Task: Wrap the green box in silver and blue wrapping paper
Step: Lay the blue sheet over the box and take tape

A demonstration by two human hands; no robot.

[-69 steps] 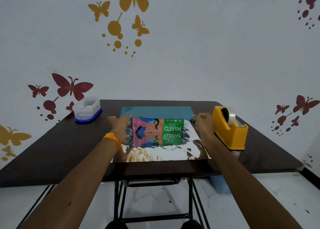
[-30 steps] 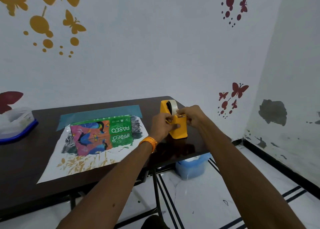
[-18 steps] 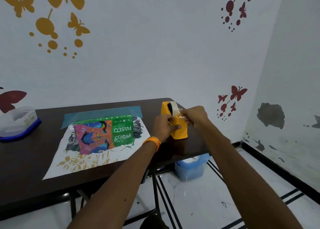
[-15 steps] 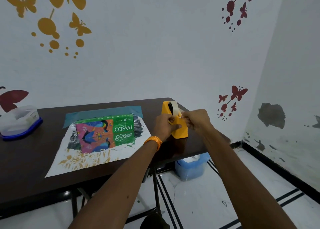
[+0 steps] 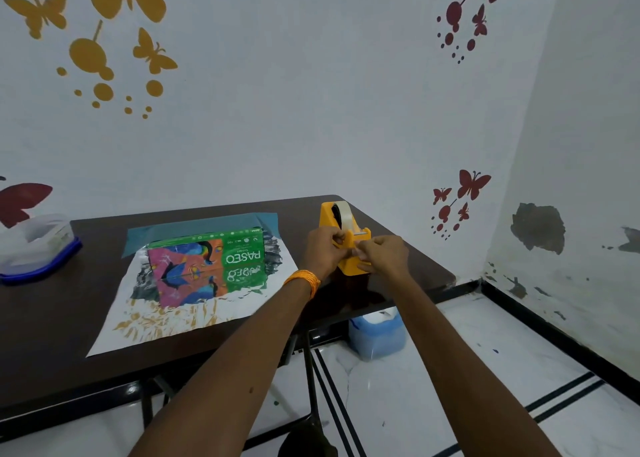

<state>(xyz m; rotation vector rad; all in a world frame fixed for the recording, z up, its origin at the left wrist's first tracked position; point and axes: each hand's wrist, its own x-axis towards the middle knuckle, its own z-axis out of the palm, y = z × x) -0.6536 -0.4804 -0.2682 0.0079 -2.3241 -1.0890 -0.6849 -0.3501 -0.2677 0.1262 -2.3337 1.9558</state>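
The green box [image 5: 207, 266] lies on the silver wrapping paper [image 5: 166, 321] on the dark table [image 5: 52, 335], and the paper's blue side shows at the box's 12 o'clock. At its 3 o'clock stands the yellow tape dispenser [image 5: 327, 216]. The left hand [image 5: 323, 252] grips the dispenser's body, and the right hand [image 5: 382, 257] pinches at its cutter end. A plastic container [image 5: 34, 245] sits at the box's 9 o'clock.

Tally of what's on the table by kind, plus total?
Green box: 1
Wrapping paper sheets: 2, silver sheet and blue sheet
Yellow tape dispenser: 1
Clear plastic container with blue base: 1
Total: 5
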